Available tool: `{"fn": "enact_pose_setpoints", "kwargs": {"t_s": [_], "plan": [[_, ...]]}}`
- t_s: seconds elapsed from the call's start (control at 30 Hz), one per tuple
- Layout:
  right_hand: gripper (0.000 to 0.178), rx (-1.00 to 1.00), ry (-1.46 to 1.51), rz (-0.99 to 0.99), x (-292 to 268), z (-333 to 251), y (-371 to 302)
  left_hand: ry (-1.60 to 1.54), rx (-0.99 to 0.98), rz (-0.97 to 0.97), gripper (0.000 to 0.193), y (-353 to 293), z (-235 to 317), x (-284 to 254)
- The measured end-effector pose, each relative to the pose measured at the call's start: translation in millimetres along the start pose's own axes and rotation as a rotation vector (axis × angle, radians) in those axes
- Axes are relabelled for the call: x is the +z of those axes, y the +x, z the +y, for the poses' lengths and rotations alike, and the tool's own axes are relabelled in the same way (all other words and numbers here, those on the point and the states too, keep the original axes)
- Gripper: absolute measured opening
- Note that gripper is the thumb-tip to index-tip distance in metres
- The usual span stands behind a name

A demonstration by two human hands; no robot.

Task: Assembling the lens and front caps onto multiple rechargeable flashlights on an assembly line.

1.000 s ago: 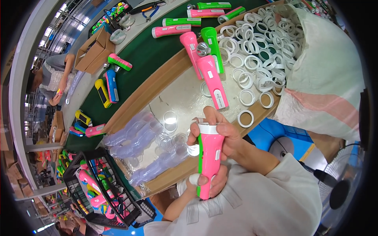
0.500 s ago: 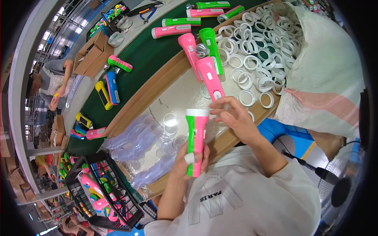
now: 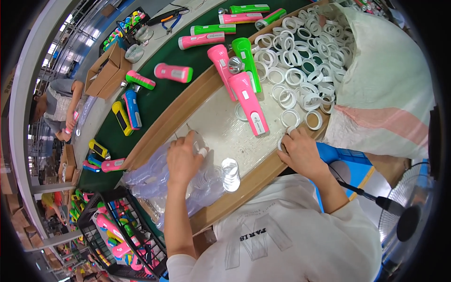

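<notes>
The left hand is lying knuckles-up on the clear plastic bag at the tray's near-left end, fingers curled over something small and clear; what it is pinching is hidden beneath the fingers, possibly a lens disc like the stack of clear discs just beside it. The right hand is pressing down at the wooden tray edge, fingertips closing on a white ring, though the palm is covering most of it. More white rings are lying heaped beyond. A pink flashlight is resting between the hands, untouched.
</notes>
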State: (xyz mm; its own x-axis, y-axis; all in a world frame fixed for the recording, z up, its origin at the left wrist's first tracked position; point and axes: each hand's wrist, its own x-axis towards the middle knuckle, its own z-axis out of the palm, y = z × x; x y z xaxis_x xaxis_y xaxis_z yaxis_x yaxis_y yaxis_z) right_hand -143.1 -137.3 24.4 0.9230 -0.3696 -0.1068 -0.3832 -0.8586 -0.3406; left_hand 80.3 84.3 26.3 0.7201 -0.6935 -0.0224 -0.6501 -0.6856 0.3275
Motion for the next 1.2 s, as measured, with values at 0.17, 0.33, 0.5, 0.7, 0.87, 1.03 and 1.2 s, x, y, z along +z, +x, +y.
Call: {"fn": "enact_pose_setpoints", "kwargs": {"t_s": [0.17, 0.33, 0.5, 0.7, 0.87, 1.03, 1.2], "plan": [[0.024, -0.263, 0.413, 0.113, -12.0, -16.6, 5.1, 0.040, 0.041, 0.024, 0.048, -15.8, 3.1, 18.9], [0.033, -0.345, 0.478, 0.289, -3.3, -34.1, 22.6, -0.251, 0.159, 0.241, 0.050, -16.5, 22.1, 3.4], [0.059, -0.318, 0.490, 0.284, 5.2, -39.1, 21.2, -0.937, 0.216, 0.044, 0.054, -13.7, 93.3, -5.7], [0.051, -0.019, 1.458, 0.036, 5.0, -19.0, 22.7, -0.853, 0.231, 0.072, 0.055, -4.8, 119.4, 7.3], [0.036, 0.404, 2.361, -0.265, 9.8, -17.8, 21.1, -0.694, 0.399, 0.069, 0.059, 5.6, 134.6, 14.2], [0.035, 0.423, 2.577, -0.184, 17.7, -4.1, 16.7, -0.735, 0.260, 0.070, 0.060, 20.7, 129.0, 24.8], [0.038, 0.321, 2.555, -0.185, 9.0, -0.5, 18.0, -0.470, 0.218, 0.159, 0.062, 43.2, 115.7, 73.0]]}}
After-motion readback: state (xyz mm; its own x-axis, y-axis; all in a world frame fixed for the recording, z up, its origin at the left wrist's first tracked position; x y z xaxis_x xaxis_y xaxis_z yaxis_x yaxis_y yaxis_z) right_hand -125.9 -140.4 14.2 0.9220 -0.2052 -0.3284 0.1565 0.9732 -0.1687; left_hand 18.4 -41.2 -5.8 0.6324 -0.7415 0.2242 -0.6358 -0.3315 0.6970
